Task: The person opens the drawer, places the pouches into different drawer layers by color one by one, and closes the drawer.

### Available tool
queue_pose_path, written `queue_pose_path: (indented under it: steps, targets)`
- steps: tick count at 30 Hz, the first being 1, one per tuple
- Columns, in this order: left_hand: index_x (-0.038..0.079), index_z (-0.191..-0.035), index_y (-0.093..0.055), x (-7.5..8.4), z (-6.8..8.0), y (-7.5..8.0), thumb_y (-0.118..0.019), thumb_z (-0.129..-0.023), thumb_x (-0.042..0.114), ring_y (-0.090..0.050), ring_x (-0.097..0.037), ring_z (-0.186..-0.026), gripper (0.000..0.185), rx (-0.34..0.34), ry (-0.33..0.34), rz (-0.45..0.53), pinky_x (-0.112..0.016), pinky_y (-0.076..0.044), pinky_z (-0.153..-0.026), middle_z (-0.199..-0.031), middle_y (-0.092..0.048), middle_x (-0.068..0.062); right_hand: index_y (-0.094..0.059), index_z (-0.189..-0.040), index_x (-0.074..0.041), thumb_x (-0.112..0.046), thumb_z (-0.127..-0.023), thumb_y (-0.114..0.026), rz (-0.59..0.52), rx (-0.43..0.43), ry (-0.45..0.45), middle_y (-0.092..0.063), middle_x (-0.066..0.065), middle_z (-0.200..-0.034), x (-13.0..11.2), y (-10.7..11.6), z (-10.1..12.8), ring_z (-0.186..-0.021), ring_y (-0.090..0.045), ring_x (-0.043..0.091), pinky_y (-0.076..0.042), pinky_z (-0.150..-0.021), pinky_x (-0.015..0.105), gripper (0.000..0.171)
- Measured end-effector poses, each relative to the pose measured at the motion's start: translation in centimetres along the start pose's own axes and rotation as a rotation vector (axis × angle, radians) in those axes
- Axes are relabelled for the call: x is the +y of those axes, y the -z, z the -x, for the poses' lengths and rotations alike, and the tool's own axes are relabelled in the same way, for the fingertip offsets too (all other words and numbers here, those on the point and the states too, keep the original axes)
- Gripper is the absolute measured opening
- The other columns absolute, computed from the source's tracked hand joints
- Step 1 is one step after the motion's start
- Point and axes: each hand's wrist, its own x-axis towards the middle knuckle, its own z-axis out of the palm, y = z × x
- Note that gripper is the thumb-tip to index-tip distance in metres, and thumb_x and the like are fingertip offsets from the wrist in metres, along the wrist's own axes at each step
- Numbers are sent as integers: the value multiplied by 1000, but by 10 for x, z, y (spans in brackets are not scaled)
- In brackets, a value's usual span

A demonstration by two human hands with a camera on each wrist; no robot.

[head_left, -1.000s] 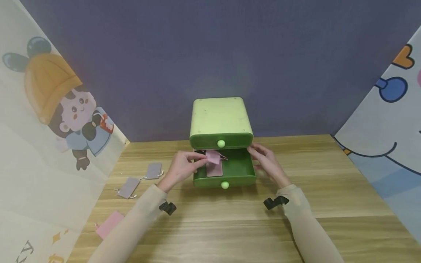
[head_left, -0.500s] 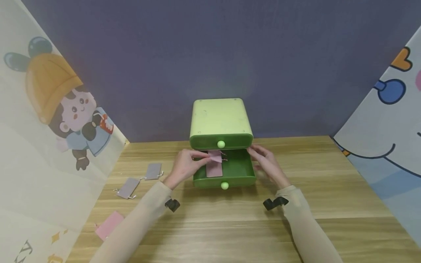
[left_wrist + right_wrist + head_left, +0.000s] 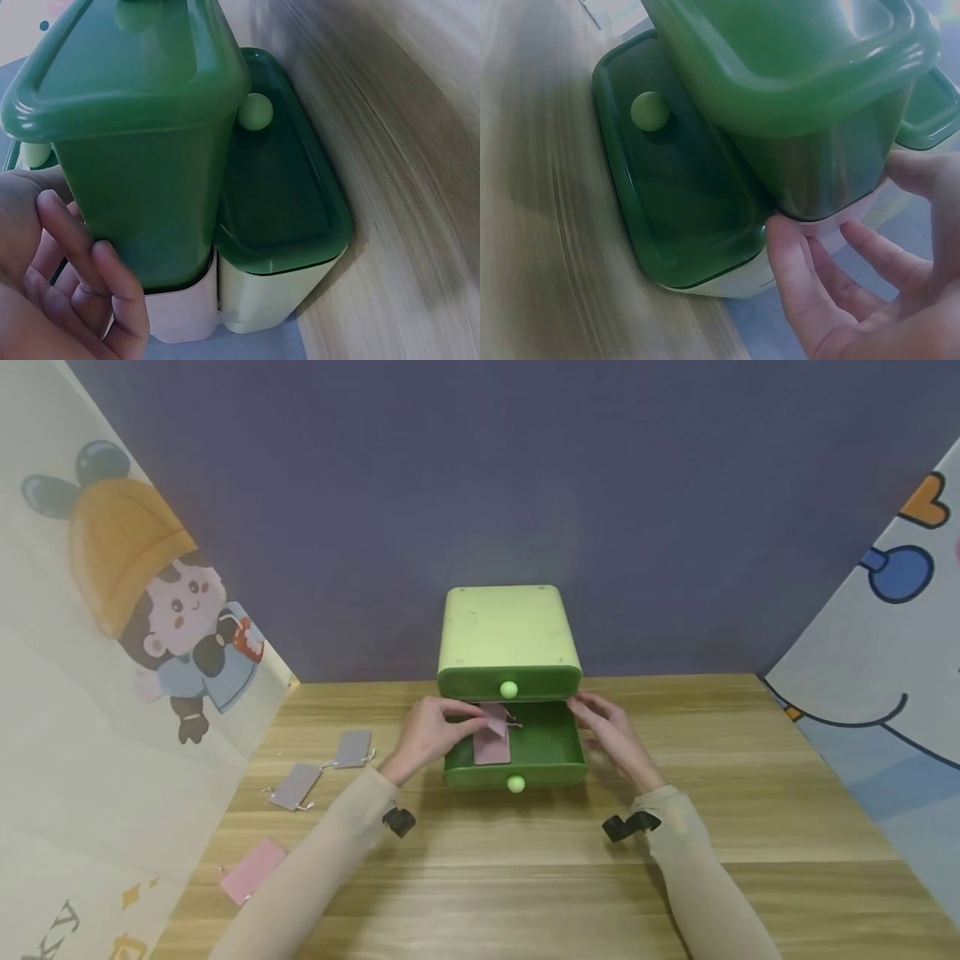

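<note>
Left hand (image 3: 429, 735) pinches a small pink fabric pouch (image 3: 492, 737) over the open lower green plastic drawer (image 3: 551, 750) (right hand (image 3: 609, 733), fingers relaxed, steadies its side); pouch strings may snag under the upper drawer.

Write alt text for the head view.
A person's left hand holds a pink pouch over the open lower drawer of a small green drawer box, the right hand at the drawer's side. Three more pouches lie left on the wooden table.

Head view: from above, facing forward and down over the desk (image 3: 525, 877). Wrist views: very close, flanking the green drawer unit (image 3: 510, 647) (image 3: 150, 150) (image 3: 795, 90), which all three share.
</note>
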Motion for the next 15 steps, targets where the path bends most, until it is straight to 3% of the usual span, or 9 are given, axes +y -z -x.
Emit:
queue_pose_path:
  steps: [6,12,15]
  targets:
    - [23,-108,-86,0,0,1,-85,-91,39,-32,-6,-44,23,-14,8,3,-22,-29,-46,-112,-83,-5,-39,-164,-7,-48,-108,-59,3,0,-2,-45,19,-164,-1,0,1,-137,-54,37,-57,-101,40,72]
    - [19,-113,-84,0,2,7,-81,-96,33,-66,-16,-52,23,-45,22,49,-23,-43,-46,-105,-83,-7,-41,-163,-9,-49,-108,-59,8,2,-12,-46,17,-164,-1,-1,1,-138,-53,37,-56,-101,41,71]
    - [19,-113,-84,0,4,10,-79,-97,31,-70,-17,-56,21,-57,22,61,-25,-44,-45,-103,-83,-5,-41,-163,-9,-50,-108,-59,6,2,-14,-46,17,-164,-1,0,1,-139,-53,37,-56,-100,39,71]
